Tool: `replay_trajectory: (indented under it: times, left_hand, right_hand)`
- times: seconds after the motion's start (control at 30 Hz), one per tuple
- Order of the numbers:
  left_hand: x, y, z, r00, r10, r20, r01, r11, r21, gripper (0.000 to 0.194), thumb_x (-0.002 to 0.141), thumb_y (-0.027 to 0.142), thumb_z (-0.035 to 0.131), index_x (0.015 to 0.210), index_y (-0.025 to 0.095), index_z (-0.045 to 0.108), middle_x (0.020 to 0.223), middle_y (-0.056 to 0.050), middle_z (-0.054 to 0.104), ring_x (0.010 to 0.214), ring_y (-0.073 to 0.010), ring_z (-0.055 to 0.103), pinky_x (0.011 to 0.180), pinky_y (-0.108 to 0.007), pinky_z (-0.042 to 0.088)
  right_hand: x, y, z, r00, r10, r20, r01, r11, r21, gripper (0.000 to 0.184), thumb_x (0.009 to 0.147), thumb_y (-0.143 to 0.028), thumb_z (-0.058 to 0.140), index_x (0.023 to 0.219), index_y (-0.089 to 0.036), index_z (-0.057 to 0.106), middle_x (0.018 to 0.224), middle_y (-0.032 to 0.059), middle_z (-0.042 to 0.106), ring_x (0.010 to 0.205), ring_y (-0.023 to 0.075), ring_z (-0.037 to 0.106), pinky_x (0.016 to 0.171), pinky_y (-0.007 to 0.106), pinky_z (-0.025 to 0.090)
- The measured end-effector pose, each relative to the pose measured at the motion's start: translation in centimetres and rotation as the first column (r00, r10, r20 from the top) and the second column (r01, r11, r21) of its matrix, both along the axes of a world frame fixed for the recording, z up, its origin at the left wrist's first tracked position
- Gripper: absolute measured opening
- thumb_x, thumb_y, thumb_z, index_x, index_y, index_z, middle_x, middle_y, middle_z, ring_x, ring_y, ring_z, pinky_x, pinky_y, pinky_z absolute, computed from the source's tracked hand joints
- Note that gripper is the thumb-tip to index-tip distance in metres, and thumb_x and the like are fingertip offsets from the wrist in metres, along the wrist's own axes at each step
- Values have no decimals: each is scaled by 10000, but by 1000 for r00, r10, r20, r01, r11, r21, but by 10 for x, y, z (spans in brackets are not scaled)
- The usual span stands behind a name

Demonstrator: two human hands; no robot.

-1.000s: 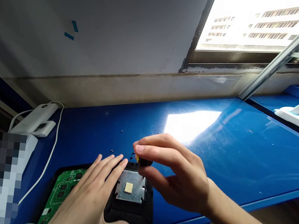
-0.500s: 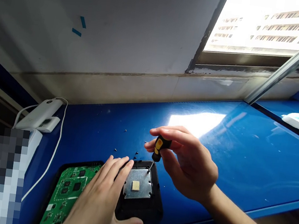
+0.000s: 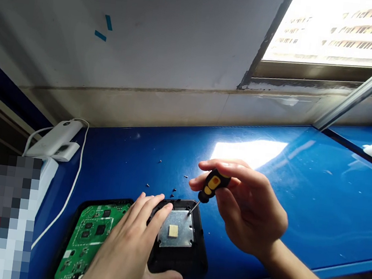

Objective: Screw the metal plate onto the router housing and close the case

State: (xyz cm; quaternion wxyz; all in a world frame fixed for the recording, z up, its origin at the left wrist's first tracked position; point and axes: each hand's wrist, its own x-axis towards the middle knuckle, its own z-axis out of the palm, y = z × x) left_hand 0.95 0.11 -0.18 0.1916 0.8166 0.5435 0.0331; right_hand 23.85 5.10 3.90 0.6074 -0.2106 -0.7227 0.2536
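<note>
My right hand (image 3: 249, 206) grips a short black-and-yellow screwdriver (image 3: 214, 184), which leans with its tip at the upper right corner of a metal plate (image 3: 180, 243). That silvery plate lies inside a black plastic casing (image 3: 196, 258) and bears a small cream square pad (image 3: 173, 231). Across the casing's left side rests my left hand (image 3: 136, 237), fingers spread and thumb along the near edge. Left of it, partly hidden by my left forearm, a green circuit board (image 3: 93, 232) sits in another black casing half.
Several small screws (image 3: 173, 190) lie scattered on the blue table (image 3: 130, 151) beyond the casing. A white power adapter (image 3: 55, 139) with a white cable (image 3: 74, 180) is at the left. A metal post (image 3: 357, 95) rises at the right, near the window.
The screwdriver handle has tilted further to the right with my right hand, its tip staying at the plate's corner. My left hand keeps its place on the casing. The view has shifted slightly.
</note>
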Motion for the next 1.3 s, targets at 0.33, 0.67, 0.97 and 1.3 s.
replay_trajectory:
  times: [0.33,0.67,0.97,1.3]
  left_hand:
    - [1,0,2,999,-4,38,5,1000,-16,881,739,546,859,1536,442,497,1724,-47,354,1582,-467,215,1172,-695,385]
    - [2,1,6,1000,6,21,-5,997,-76,877,754,563,845,1544,442,484,1746,-34,300,1598,-449,162,1196,-684,352]
    - [5,2,9,1000,26,4,-26,991,-129,888,737,573,846,1539,447,488,1753,-31,283,1605,-443,133,1206,-685,323]
    - [5,1,11,999,34,15,-32,991,-127,891,722,565,860,1528,447,502,1748,-33,300,1605,-445,149,1206,-682,331]
  right_hand:
    - [-1,3,-7,996,-54,-67,52,998,-35,443,1016,-47,557,1383,-291,599,1212,52,626,946,151,774,820,342,700]
    - [-1,8,-3,988,-113,-108,107,993,-55,482,853,-57,817,1243,-315,700,1082,-12,690,940,148,761,800,282,687]
    - [-1,1,0,992,-64,-110,44,984,-170,307,1073,-147,465,1283,-289,638,1320,63,676,960,167,792,796,334,707]
    - [-2,1,-2,992,-83,-95,69,987,-146,373,1023,-87,591,1325,-299,643,1194,31,738,996,163,800,857,300,706]
